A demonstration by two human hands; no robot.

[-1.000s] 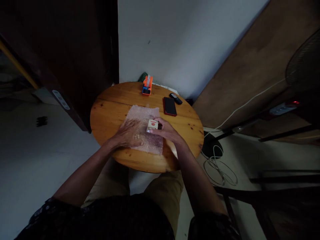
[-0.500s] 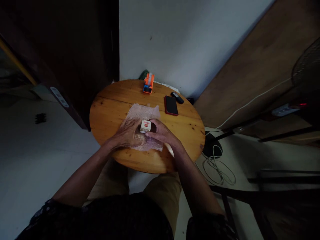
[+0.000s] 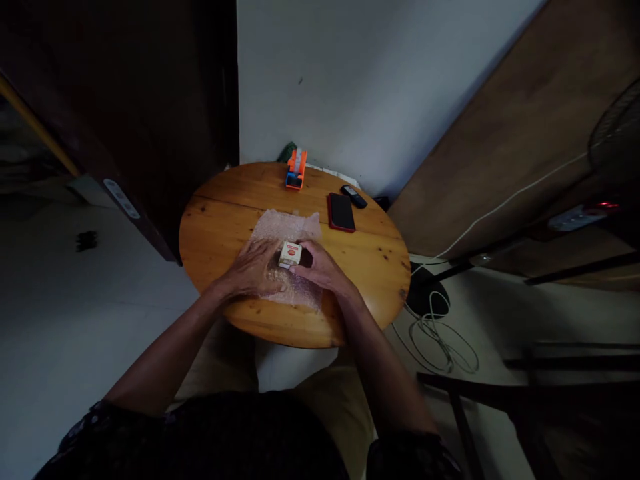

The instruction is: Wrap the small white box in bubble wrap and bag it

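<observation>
A sheet of bubble wrap (image 3: 287,230) lies on a round wooden table (image 3: 220,220). A small white box with a red label (image 3: 290,254) stands on the wrap near its middle. My right hand (image 3: 321,270) grips the box from the right, fingers curled round it. My left hand (image 3: 254,268) lies flat on the wrap just left of the box, fingers spread and touching it.
An orange and blue tape dispenser (image 3: 295,169) stands at the table's far edge. A dark phone in a red case (image 3: 341,212) and a small black remote (image 3: 354,196) lie at the back right. Cables (image 3: 440,333) coil on the floor to the right, beside a fan (image 3: 617,140).
My right hand has carried the box leftwards to the middle of the wrap, up against my left hand. The left hand has stayed flat on the wrap.
</observation>
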